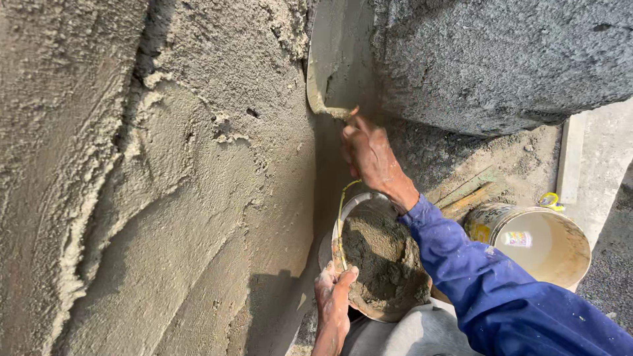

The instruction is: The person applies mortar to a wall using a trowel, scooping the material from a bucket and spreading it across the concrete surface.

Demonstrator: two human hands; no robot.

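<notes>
Gripping the handle of a plastering trowel [336, 62], our right hand [369, 155] sits just above the centre of the view, its fingers closed around the grip, which the hand mostly hides. The trowel blade rises toward twelve o'clock from that hand, lying flat against the shaded strip between the rough plastered wall [165, 184] on the nine o'clock side and a coarse grey concrete block [501, 59] at one to two o'clock. A blue sleeve [488, 283] runs from the right wrist down to five o'clock.

Our left hand [333, 296] is at six o'clock, fingers curled over the near rim of a mortar bucket [349, 204], thumb on top, holding it. This bucket sits directly below the right hand, between both hands, and is filled with wet grey mortar [382, 260]. A yellow strand hangs along its left rim.

At four o'clock, just beside the sleeve, a second bucket [547, 244] stands on the ground, pale inside. Wooden strips [471, 194] lie on the sandy ground behind it, toward three o'clock.
</notes>
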